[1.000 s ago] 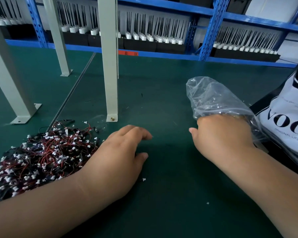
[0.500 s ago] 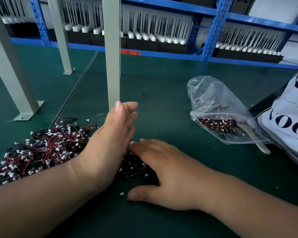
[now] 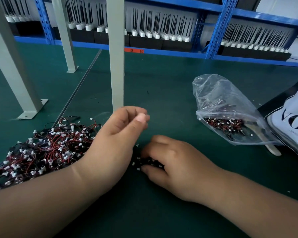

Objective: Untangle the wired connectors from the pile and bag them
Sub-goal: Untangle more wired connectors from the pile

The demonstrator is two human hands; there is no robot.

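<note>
- Your right hand [image 3: 175,162] is gripping a small clump [image 3: 145,161] on the mat [image 3: 162,212]; your left hand [image 3: 120,134] is curling beside it, around what I cannot tell.
- The bag [image 3: 230,103] is holding few connectors [image 3: 225,123]; the pile [image 3: 46,148] is lying large at your left.
- Open mat is lying toward the bag; the post [image 3: 117,66] is standing just beyond your left hand.

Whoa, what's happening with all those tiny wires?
A person is sorting little wired connectors on a green mat. The right hand grips a small bunch lying beside the big pile on the left. The left hand is raised with curled fingers; it's too blurry to tell if it pinches one. A clear bag on the right already holds some bagged connectors.
</note>
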